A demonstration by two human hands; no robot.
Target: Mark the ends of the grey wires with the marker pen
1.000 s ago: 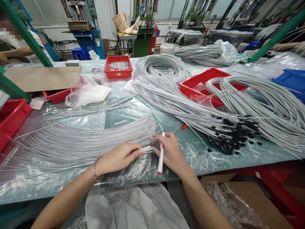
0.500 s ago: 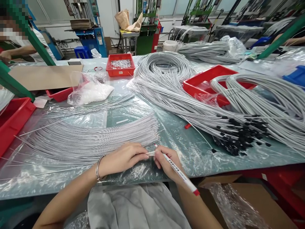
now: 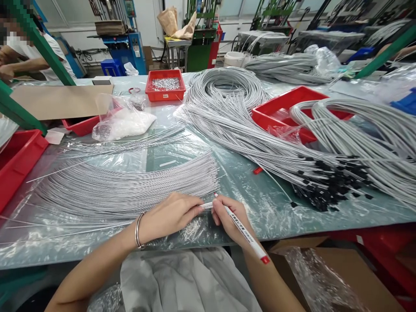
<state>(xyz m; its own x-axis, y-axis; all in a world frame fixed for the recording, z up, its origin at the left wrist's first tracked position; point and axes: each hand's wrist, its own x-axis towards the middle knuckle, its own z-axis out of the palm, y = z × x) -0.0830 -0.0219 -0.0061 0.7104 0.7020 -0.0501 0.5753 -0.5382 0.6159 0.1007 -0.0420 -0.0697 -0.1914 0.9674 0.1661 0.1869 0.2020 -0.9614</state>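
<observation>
My left hand (image 3: 177,212) is closed on the ends of a few thin grey wires (image 3: 207,206), pinched between thumb and fingers. Close beside it, my right hand (image 3: 231,216) grips a white marker pen (image 3: 245,234) with a red end, its tip pointing up and away from me. The right fingertips are at the free ends of those wires; whether they also pinch them I cannot tell. Just beyond my left hand, a wide fanned row of grey wires (image 3: 130,186) lies on the plastic-covered table, its cut ends toward the right.
To the right lies a big wire bundle (image 3: 247,134) with black connectors (image 3: 334,186) at its ends. A red tray (image 3: 165,93) of small metal parts, a clear bag (image 3: 125,123) of white pieces and another red tray (image 3: 292,102) stand farther back. A co-worker's arm (image 3: 29,65) shows at far left.
The view has shifted slightly. Both hands keep nearly the same place, the left still on the wires and the right still on the marker pen. The co-worker's arms at far left have moved.
</observation>
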